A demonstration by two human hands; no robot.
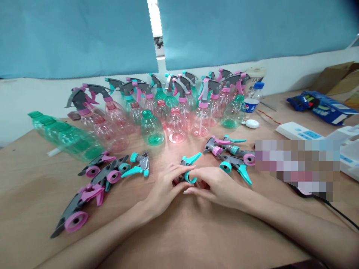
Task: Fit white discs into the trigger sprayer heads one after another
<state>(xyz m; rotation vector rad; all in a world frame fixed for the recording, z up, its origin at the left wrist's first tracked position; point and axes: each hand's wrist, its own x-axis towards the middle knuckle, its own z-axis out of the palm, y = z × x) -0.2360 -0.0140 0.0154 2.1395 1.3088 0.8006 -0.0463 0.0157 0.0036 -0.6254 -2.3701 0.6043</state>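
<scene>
Near the middle of the table, both hands are closed on one grey and teal spray trigger head (191, 160). My left hand (166, 182) grips its grey body from the left. With bent fingers, my right hand (214, 185) pinches the teal collar (190, 177) from the right. The teal lever points up and to the right, and the fingers hide part of the body. Left of my hands lies another teal trigger head (140, 164), beside several pink and teal ones, including a pink-collared one (76, 221). More trigger heads (235, 166) lie to the right.
Behind stand clear pink bottles (177, 125) and green bottles (152, 129), several with trigger heads fitted. Green bottles (66, 136) lean in a row at left. A Pepsi-labelled bottle (251, 104), white power strip (298, 136), blue packet (322, 106) and cardboard box (332, 78) are at right.
</scene>
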